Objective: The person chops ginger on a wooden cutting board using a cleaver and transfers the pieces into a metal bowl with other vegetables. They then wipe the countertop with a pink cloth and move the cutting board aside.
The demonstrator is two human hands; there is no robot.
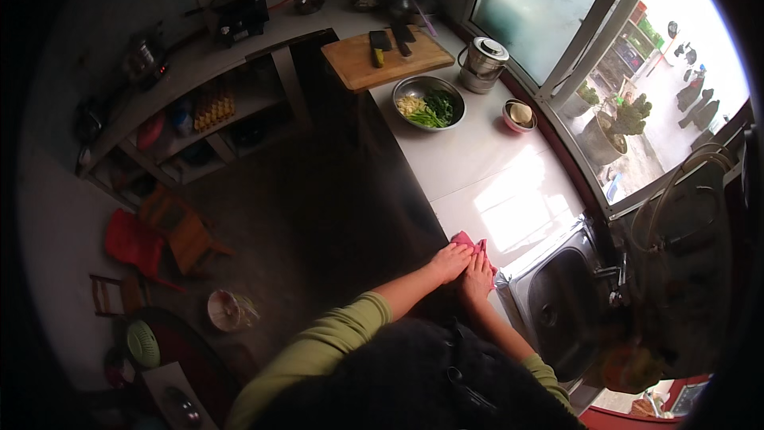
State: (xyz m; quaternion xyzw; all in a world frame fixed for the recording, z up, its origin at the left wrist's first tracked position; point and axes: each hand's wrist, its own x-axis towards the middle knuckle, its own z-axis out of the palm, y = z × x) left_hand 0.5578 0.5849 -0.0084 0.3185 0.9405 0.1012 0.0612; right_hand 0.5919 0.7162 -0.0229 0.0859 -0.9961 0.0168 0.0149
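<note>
Both of my hands are on a crumpled pink cloth (481, 246) at the front edge of the white tiled countertop (441, 176), close to the sink. My left hand (452, 261) lies over the cloth's left side, fingers bent onto it. Beside it, my right hand (477, 279) presses on the cloth with its fingers pointing away from me. Part of the cloth is hidden beneath the hands. A patch of bright window light falls on the tiles just beyond them.
Right of my hands is a steel sink (564, 286) with a faucet (615, 286). Farther along stand a metal bowl of chopped vegetables (428, 104), a small pink bowl (519, 116), a lidded metal pot (484, 64) and a cutting board (352, 63) holding two cleavers (380, 42).
</note>
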